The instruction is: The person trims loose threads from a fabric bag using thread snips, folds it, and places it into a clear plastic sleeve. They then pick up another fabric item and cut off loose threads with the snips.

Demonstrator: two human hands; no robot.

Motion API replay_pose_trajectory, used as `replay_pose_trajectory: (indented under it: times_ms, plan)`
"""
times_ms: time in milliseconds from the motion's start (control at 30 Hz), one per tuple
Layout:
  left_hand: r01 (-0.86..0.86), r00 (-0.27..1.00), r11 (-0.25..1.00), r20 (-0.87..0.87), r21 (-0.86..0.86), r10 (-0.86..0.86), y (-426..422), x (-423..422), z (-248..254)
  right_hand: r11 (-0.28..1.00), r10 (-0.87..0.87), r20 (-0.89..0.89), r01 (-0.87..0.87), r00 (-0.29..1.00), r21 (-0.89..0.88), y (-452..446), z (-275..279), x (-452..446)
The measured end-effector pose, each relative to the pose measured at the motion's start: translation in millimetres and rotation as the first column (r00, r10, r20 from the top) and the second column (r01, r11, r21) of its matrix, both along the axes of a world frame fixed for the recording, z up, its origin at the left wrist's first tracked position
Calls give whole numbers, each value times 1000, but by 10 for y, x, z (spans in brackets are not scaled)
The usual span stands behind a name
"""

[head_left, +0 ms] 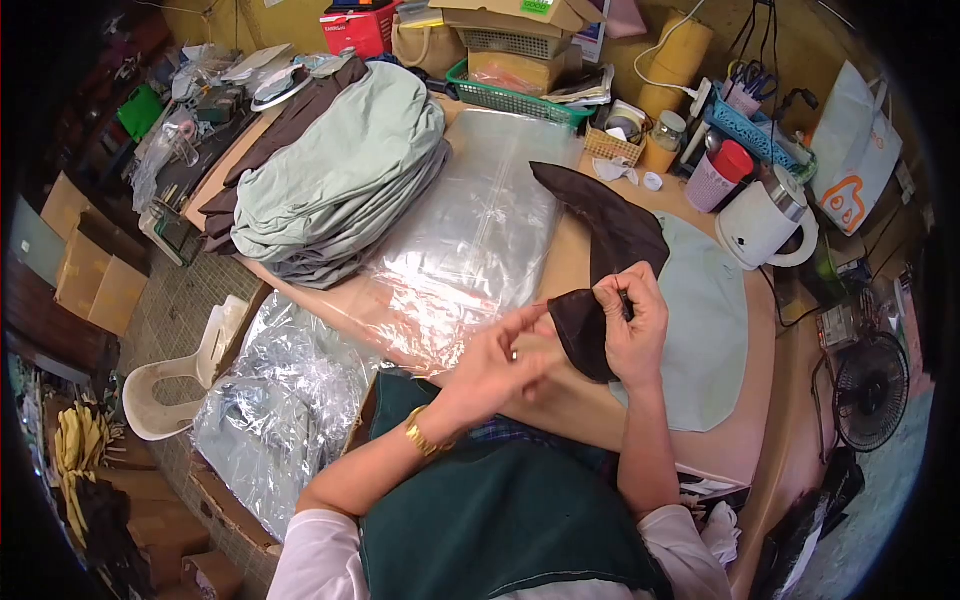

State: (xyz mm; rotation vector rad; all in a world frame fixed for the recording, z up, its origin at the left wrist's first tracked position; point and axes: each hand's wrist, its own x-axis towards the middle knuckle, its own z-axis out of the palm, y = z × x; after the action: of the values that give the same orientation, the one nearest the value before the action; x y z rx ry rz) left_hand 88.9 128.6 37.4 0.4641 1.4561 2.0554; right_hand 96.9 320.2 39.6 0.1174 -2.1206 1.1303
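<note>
My right hand (637,325) pinches a dark brown piece of fabric (622,230) between thumb and fingers. The fabric's lower flap hangs below the grip, and a curved, pointed strip runs away toward the back of the table. Close to the flap's left edge is my left hand (500,362), its fingers spread and apart; whether the index fingertip touches the cloth I cannot tell. A pale grey-green fabric piece (700,340) lies flat on the table, partly under the brown one and my right forearm.
Left of centre, a thick pile of pale green fabric (340,165) sits beside flat clear plastic bags (485,200). A white kettle (765,222), pink cup (712,182) and green basket (520,103) line the back. A plastic-wrapped box (285,385) stands at left, a fan (871,390) at right.
</note>
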Motion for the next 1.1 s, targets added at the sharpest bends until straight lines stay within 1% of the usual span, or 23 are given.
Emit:
replay_pose_trajectory:
  times_ms: [67, 100, 133, 200, 233, 300, 333, 400, 433, 467, 533, 567, 600, 667, 700, 900, 933, 1000, 1033, 1067, 1100]
  plan:
    - [-198, 958, 968, 239, 153, 158, 127, -136, -44, 1000, -4, 1, 4, 1000, 3, -16, 27, 52]
    - [-149, 962, 958, 262, 246, 83, 97, -211, -105, 1000, -9, 3, 9, 1000, 5, -19, 29, 73]
    - [-147, 962, 959, 261, 243, 82, 115, -218, -122, 1000, -11, 2, 11, 1000, 1, -18, 19, 89]
    - [-286, 900, 920, 404, 268, 162, 162, -200, -115, 1000, 23, 24, -23, 999, -9, -14, -11, 123]
    - [-285, 900, 921, 404, 265, 163, 160, -195, -125, 1000, 23, 25, -23, 999, -11, -14, -27, 129]
    - [-249, 907, 879, 416, 406, 64, 131, -200, -144, 1000, 4, 18, -4, 1000, 9, -47, -33, 122]
    - [-249, 908, 880, 414, 404, 67, 120, -203, -132, 1000, 6, 16, -6, 1000, 7, -89, 28, 143]
    - [-232, 928, 864, 368, 447, 58, 100, -204, -88, 987, -147, 32, 144, 989, 73, -206, 253, 229]
    - [-232, 928, 865, 367, 446, 61, 89, -202, -69, 989, -119, 59, 113, 991, 97, -178, 228, 264]
    - [-204, 936, 869, 350, 451, 38, 80, -202, -49, 980, -90, 16, 86, 996, 178, -160, 215, 275]
    - [-172, 943, 873, 332, 457, 12, 78, -205, -65, 917, -115, -73, 134, 991, 375, -223, 299, 331]
    - [-156, 947, 872, 323, 463, -2, 78, -207, -118, 884, -119, -132, 166, 984, 437, -252, 324, 332]
    - [-141, 949, 871, 313, 470, -16, 80, -206, -144, 884, -120, -133, 168, 984, 437, -262, 331, 336]
    - [-142, 954, 875, 299, 462, -3, 89, -202, -144, 808, -89, -179, 176, 980, 563, -279, 338, 343]
    - [-146, 958, 879, 286, 454, 12, 95, -196, -144, 798, -88, -218, 200, 972, 568, -287, 322, 324]
    - [-144, 973, 882, 226, 449, 43, 114, -142, -129, 761, -99, -295, 264, 950, 593, -340, 297, 297]
    - [-144, 973, 882, 227, 449, 43, 107, -135, -134, 760, -99, -294, 263, 951, 594, -345, 292, 302]
    - [-98, 983, 902, 183, 420, 21, 76, -108, -140, 809, -69, -224, 186, 972, 558, -353, 278, 317]
    - [-96, 983, 903, 184, 419, 19, 47, -71, -102, 809, -72, -223, 187, 972, 557, -349, 267, 314]
    - [-133, 979, 922, 194, 365, 64, 6, -14, -7, 911, -68, -162, 128, 984, 392, -326, 252, 305]
    - [-169, 974, 936, 200, 309, 110, -48, 6, 56, 975, -53, -103, 73, 993, 208, -291, 241, 299]
